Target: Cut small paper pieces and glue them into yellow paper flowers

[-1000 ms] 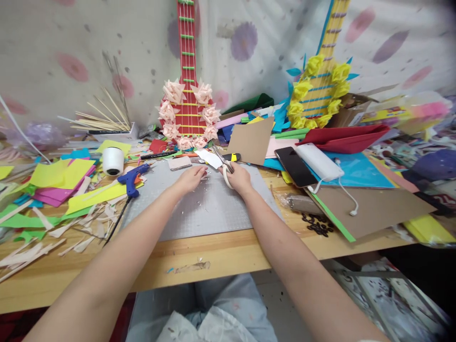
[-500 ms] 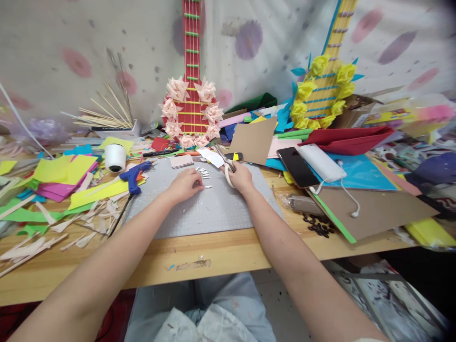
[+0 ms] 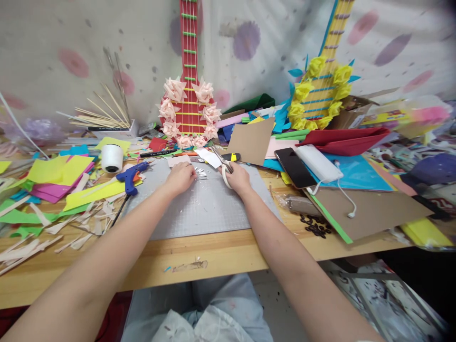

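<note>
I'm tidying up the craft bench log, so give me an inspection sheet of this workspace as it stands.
Surface: wooden table with a grey cutting mat in the middle.
Job's things: scissors and small white cut bits on the mat.
Clutter: paper sheets, blue glue gun, white spool, cardboard, phone, power bank.
Hands: right hand holds the scissors; left hand rests on the mat, fingers by the bits.
Cables: white cable from the power bank; black glue gun cord.
Surroundings: two paper guitars, red and yellow, against a spotted cloth.
</note>
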A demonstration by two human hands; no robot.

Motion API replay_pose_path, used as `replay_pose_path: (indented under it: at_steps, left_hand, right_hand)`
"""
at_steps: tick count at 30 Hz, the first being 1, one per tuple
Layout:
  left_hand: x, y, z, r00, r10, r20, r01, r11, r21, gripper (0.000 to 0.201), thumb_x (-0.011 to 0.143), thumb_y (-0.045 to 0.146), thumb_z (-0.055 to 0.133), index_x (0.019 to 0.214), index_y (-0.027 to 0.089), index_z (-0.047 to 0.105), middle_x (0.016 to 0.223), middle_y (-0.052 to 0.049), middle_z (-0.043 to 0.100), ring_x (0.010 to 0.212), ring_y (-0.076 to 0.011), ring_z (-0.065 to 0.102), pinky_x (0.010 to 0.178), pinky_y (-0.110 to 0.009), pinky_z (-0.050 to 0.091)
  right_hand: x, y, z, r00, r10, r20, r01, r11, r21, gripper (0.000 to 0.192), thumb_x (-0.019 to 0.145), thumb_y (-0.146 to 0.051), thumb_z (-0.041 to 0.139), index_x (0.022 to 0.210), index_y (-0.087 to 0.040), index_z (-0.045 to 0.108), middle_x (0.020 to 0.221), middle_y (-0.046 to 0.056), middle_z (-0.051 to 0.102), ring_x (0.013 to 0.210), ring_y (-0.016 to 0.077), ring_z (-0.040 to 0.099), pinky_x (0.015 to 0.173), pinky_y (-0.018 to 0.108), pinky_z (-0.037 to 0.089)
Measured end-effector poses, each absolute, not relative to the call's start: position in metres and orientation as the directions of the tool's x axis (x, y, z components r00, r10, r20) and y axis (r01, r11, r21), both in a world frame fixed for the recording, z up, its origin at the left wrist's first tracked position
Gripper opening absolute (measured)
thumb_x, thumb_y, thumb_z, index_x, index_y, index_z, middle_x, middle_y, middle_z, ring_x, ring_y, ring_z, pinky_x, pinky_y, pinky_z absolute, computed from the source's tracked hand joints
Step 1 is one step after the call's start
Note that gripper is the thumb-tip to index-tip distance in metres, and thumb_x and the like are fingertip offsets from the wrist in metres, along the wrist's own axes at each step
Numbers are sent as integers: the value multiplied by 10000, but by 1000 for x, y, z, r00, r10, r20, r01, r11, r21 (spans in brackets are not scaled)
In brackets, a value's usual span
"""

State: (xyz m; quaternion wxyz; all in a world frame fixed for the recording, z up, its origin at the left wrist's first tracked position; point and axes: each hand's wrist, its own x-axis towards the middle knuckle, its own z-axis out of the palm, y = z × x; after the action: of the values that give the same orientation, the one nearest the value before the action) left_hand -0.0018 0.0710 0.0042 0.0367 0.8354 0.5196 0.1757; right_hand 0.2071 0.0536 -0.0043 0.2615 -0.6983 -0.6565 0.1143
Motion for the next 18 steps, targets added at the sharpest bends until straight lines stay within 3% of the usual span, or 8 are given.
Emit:
replay_pose_path:
  at_steps: [7,11,18]
  left_hand:
    - [8,70,3,396,876,275,854,-462,241,100,720,254,517,754,178,573,836,-98,567,877,-251,514,781,-369,363]
    - [13,69,8,493,849,192,814,-528,244,181,686,313,553,804,180,590,871,-75,571,885,-230,519,793,-352,379]
    - [16,76,8,492,861,130,841,-509,186,145,706,289,512,725,183,610,797,-57,589,817,-201,542,737,-318,400]
  right_hand:
    - [206,52,-2,114,978,173,859,-10,-511,382,779,-562,425,802,-209,569,827,44,634,713,165,543,561,242,301]
    - [206,52,-2,122,977,175,854,-13,-520,377,778,-560,426,786,-209,564,817,40,632,703,161,537,561,240,296]
    - [206,52,-2,120,977,174,849,-10,-529,398,778,-577,415,791,-209,566,830,45,638,721,166,546,572,242,308]
